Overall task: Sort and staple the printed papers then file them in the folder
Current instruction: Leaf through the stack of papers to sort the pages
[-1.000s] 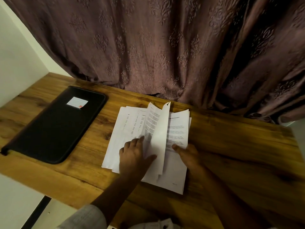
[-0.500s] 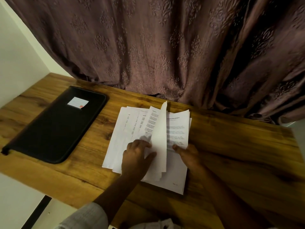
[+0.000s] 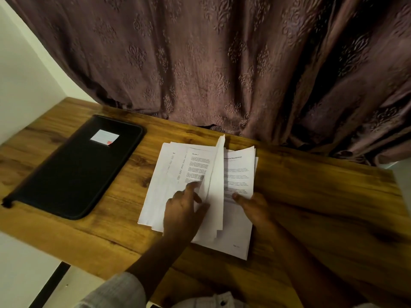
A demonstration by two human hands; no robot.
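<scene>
Papers (image 3: 239,174) lie fanned at the middle of the desk (image 3: 322,207), long axis running near to far, with a few sheets (image 3: 215,192) standing up on edge between a left spread and a right pile. The left spread shows printed text and columns; the right pile shows a title line and paragraphs. Both hands sit at the near half of the stack, so the sheets reach away from them toward the curtain (image 3: 222,63). The left hand (image 3: 184,212) rests on the left spread, index finger stretched out onto the text, thumb against the base of the raised sheets, the other fingers loosely curled; it pinches nothing that can be seen. The right hand (image 3: 255,210) lies on the right pile with its thumb pressing the top page down, fingers hidden under or behind the paper, so whether they grip the edge cannot be told. The raised sheets lean between the two hands, closer to the left thumb, and the next turn probably falls to that hand, tipping them leftward onto the spread. Sorting looks to be in hand, with stapling and filing not yet done; no stapler shows. The folder (image 3: 73,172) lies shut, well apart to the left, slanted, a small label (image 3: 104,137) near its far end.
</scene>
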